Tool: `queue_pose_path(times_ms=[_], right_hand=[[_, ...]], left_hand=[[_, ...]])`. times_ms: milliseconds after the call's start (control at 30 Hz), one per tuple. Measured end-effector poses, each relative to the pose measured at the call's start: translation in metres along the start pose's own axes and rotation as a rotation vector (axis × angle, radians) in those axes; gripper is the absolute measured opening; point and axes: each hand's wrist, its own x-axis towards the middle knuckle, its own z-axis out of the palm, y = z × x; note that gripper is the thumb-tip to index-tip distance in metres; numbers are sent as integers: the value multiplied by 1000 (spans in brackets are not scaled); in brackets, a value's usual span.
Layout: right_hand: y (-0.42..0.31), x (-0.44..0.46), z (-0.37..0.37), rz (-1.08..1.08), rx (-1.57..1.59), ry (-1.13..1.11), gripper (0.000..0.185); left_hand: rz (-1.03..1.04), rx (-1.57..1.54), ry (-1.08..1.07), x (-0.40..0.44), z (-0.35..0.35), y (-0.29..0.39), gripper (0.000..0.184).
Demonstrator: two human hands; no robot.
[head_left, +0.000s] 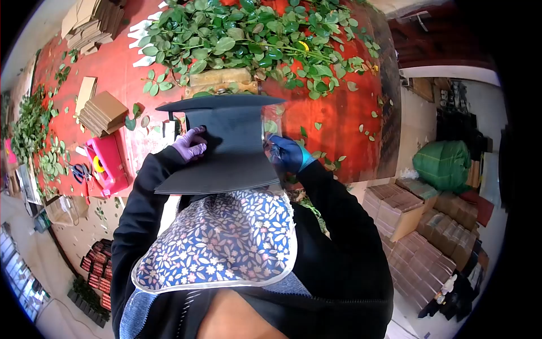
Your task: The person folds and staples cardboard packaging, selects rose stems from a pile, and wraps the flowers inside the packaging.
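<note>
A black corrugated sheet (pixel 226 135), bent up at its far and near edges, is held in front of my body. My left hand (pixel 192 146), in a purple glove, is closed over the sheet's left edge, fingers on its upper face. At the right edge, my right hand (pixel 289 153) in a blue glove pinches clear plastic film (pixel 272 127) that lies along the sheet. How far the film runs under the sheet is hidden. Just beyond the sheet sits a tan block (pixel 220 77), partly covered.
Leafy green stems (pixel 237 39) are piled at the back of the red table (pixel 344 152). To the left are cardboard pieces (pixel 104 113), a pink tape dispenser (pixel 107 164) and scissors (pixel 81 172). Cardboard stacks (pixel 420 265) and a green bundle (pixel 443 165) stand at the right.
</note>
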Motion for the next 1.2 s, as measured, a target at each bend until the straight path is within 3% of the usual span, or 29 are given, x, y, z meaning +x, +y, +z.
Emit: queue_pose_path(times_ms=[67,133,267,367,433,467,500,533,667,767,800,867,933,1000,1067,1200], right_hand=[[-2,-6,0,-127,-254,51,16],[-1,-4,-18,41,47,65,12],[3,-16,-28,33,-41,129,11],[13,-18,-51,-55,-27,56,15],[13,-31,-66,-231,-125,136,24],[9,-35,-68,-26,129,166,35],[13,-37,-66,-22,130,174,35],[8,-45,-36,134,221,165,30],[41,-33,-39,-62,85,-98,27],[29,-45,-45,-332,-328,53,21],[11,-58,-53,-6,102,85,19],[-10,-59,-77,-231,-41,324,30],[-52,-61,-84,-332,-229,162,38],[-85,-51,-25,-537,-345,280,48],[-104,-11,-22,-642,-809,141,60],[-120,49,-9,-564,-887,-98,60]], left_hand=[[-15,-16,-7,-1,0,2,61],[-9,-45,-12,-3,1,5,61],[-45,-21,6,-7,4,11,63],[-19,-72,4,-5,2,3,65],[26,-11,-2,-5,3,1,65],[8,-7,-5,-5,3,3,66],[5,-12,-12,-4,3,1,66],[26,14,-14,-3,2,-1,66],[25,36,-26,0,0,-2,67],[25,49,-24,-3,-1,-3,68],[49,44,-34,-1,-2,-5,68],[60,14,-37,3,-7,-12,69],[62,-4,-31,2,-3,-12,70],[19,33,-26,1,-3,-7,70],[-6,47,-15,0,-1,0,70],[25,-11,-12,-1,0,-3,69]])
